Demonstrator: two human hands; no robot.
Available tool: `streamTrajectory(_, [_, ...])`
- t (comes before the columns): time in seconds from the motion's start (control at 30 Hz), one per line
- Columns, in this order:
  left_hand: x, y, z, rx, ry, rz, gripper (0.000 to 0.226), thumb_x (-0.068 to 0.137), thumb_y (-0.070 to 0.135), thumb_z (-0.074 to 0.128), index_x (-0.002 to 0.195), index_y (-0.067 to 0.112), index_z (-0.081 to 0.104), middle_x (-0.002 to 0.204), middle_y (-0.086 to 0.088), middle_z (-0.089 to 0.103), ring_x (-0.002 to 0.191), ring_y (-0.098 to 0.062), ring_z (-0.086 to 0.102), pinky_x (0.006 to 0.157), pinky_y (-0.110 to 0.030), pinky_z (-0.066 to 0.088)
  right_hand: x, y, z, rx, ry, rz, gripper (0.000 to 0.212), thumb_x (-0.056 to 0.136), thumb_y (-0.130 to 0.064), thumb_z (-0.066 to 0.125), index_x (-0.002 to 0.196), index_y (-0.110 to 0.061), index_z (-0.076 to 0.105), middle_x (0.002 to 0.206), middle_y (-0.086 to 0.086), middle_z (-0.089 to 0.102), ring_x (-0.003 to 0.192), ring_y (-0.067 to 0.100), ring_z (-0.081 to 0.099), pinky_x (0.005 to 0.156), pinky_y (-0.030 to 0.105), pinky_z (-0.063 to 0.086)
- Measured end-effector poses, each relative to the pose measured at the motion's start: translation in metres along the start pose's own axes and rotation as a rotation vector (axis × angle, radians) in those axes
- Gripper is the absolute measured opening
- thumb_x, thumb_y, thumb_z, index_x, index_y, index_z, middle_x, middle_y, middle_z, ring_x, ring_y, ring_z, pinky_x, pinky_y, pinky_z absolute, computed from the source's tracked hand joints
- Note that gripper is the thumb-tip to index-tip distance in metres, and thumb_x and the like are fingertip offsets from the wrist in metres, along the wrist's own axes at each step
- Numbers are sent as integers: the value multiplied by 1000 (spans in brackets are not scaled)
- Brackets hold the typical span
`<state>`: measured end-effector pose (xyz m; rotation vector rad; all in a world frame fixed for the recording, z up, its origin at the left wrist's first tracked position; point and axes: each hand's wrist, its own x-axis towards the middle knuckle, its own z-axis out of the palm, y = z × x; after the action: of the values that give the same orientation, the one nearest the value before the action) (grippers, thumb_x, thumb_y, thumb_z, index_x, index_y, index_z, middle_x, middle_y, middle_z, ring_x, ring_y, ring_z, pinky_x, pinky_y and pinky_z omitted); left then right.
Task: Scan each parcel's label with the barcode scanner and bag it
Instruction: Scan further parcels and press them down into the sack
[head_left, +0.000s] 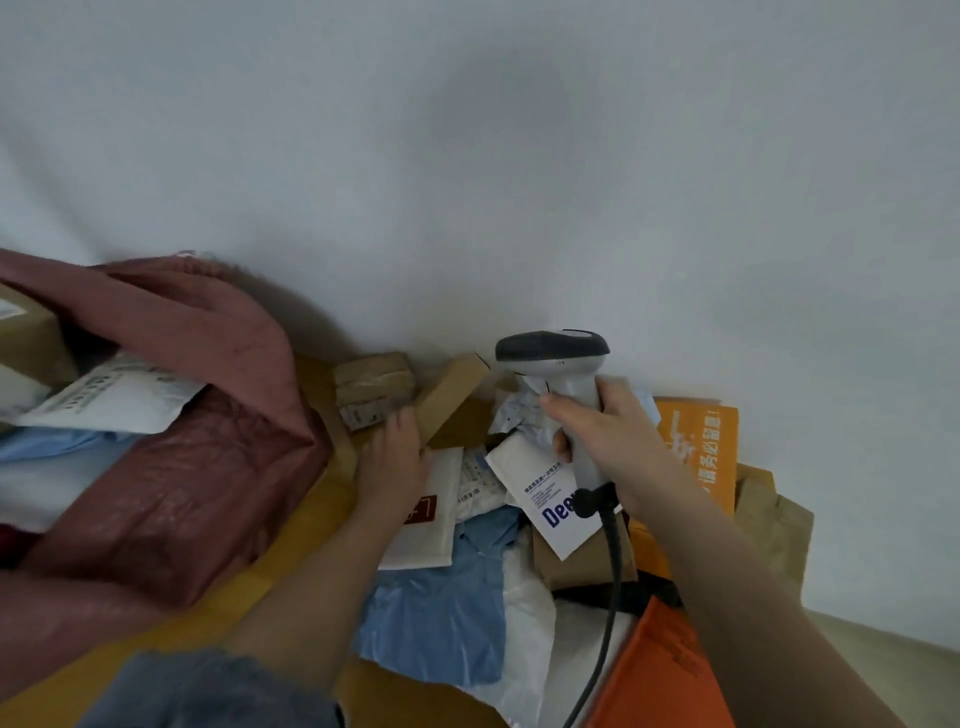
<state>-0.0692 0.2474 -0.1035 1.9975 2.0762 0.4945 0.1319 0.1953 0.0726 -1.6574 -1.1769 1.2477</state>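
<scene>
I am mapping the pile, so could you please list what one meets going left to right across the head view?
Pink bag → left hand → white "Dee" mailer → barcode scanner in the right hand → orange mailer.

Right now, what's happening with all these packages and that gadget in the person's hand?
A person is working through a heap of parcels on a table by a white wall. Their right hand grips a barcode scanner, its cord trailing down toward them. Their left hand reaches into the pile and touches a small cardboard box, with white padded envelopes lying around it. On the left a pink bag already holds some parcels.
</scene>
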Motion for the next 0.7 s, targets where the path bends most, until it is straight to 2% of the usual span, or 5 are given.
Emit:
streamTrajectory(0.17, [-13,19,-61,-375,132,-167,31,86,18,65,110,4,52,111,-9,46,93,-21,50,75,-30,41,-32,-20,-14,64,-43,-79,17,94,-20,61,102,-4,60,61,7,54,47,9,50,48,17,43])
streamTrajectory(0.27, [-31,29,-96,-672,132,-322,28,83,15,70,108,9,59,102,-3,61,87,-15,58,70,-25,48,-57,-31,-23,83,-73,-115,21,95,-22,59,103,-2,60,62,8,53,47,10,48,44,16,41])
streamTrajectory(0.37, [-51,32,-122,-973,101,-473,33,85,14,70,115,7,59,107,-7,68,89,-21,68,72,-35,58,-84,-41,-33,114,-123,-140,30,95,-31,58,104,-3,60,62,7,53,47,9,49,46,17,42])
streamTrajectory(0.53, [-97,45,-162,-1164,141,-523,26,88,12,68,113,4,63,100,-12,73,87,-27,72,74,-42,60,-126,-50,-46,158,-206,-179,41,93,-45,58,107,-6,60,79,8,61,57,14,52,66,34,47])
streamTrajectory(0.7, [-141,53,-192,-1344,218,-546,22,92,8,61,114,1,62,103,-15,73,90,-30,72,76,-44,60,-160,-48,-51,144,-326,-232,31,95,-37,58,103,-7,63,83,8,60,57,13,52,67,34,46])
